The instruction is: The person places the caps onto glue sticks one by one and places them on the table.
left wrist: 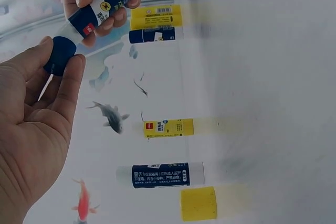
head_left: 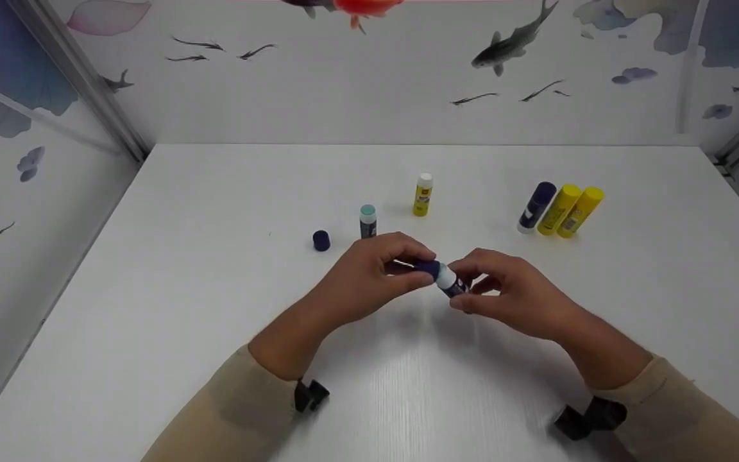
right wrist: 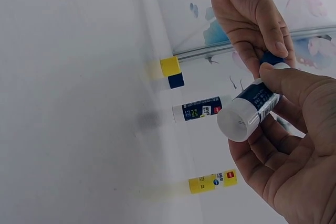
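My left hand (head_left: 373, 273) pinches a dark blue cap (left wrist: 60, 56) between thumb and fingers. In my right hand (head_left: 514, 292) is a blue-and-white glue stick (right wrist: 257, 98), gripped round its barrel, its white base turned toward the right wrist camera. The cap meets the stick's pale end, and a white collar shows between cap and label. How far the cap sits over the end I cannot tell. Behind my left hand stands an uncapped blue glue stick (head_left: 368, 221), partly covered by the hand, with a loose dark blue cap (head_left: 321, 240) to its left.
Farther back on the white table (head_left: 183, 289) stands a yellow glue stick (head_left: 423, 196) with a white top. At the right, a capped blue glue stick (head_left: 536, 206) stands beside two capped yellow ones (head_left: 569, 212). A loose yellow cap (left wrist: 198, 203) shows in the left wrist view.
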Tool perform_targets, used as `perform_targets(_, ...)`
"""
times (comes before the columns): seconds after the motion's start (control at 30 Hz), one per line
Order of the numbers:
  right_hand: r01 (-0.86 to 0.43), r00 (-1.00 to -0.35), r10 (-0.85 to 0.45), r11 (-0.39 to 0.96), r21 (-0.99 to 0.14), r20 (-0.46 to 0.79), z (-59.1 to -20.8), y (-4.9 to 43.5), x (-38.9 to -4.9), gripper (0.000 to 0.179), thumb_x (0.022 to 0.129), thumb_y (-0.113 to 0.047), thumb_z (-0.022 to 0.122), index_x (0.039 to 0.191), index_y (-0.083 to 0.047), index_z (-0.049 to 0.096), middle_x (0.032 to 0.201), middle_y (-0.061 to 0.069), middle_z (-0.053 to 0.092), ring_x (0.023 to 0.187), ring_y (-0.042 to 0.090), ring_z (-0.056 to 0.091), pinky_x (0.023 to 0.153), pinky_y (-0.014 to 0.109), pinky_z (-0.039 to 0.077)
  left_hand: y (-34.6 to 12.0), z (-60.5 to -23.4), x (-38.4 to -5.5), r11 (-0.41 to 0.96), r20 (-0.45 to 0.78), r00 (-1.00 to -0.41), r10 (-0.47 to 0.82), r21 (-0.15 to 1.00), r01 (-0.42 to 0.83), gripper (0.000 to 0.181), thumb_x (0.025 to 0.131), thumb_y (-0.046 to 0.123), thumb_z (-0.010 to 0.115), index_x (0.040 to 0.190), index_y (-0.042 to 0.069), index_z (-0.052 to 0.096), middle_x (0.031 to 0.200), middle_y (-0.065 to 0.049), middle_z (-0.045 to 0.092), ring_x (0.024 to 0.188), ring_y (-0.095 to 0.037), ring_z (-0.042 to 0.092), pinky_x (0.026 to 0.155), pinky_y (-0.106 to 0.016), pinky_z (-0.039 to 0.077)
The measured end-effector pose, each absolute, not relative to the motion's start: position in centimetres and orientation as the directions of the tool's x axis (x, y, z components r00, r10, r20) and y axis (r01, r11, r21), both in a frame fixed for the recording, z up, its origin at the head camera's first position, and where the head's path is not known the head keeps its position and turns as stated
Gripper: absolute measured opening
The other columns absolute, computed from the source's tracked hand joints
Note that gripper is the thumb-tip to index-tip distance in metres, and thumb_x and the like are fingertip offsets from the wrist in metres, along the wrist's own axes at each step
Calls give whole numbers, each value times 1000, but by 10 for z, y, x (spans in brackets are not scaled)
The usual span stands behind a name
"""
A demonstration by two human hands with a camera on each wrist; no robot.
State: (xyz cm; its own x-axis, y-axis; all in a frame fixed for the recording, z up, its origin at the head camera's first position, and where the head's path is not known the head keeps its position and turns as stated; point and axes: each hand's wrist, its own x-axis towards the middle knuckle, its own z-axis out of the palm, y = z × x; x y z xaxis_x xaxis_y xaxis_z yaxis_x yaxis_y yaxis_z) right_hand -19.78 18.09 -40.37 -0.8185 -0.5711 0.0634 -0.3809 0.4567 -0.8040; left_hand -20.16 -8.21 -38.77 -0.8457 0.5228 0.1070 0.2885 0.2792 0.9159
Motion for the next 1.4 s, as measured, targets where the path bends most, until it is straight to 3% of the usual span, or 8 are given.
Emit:
perform_targets(0.67,-451,-807,-586,522,-724,80,-396,184,-195,34,92,-17,80,125,-26,74,104,-8,66,93,13,61,84,24,56,-83,-391,-202,253,143,-805,576,905,342,23,96,11,76,119,11,75,118,2,73,109,-8,71,97,-23,58)
perform_targets(1.4,-482,-815,-566,543,-687,125,-382,189,-189,38,89,-9,82,123,-25,76,104,-11,65,87,14,58,68,23,55,-83,-388,-199,264,197,-783,590,870,417,25,93,13,79,118,15,75,114,3,70,103,-5,69,97,-24,58)
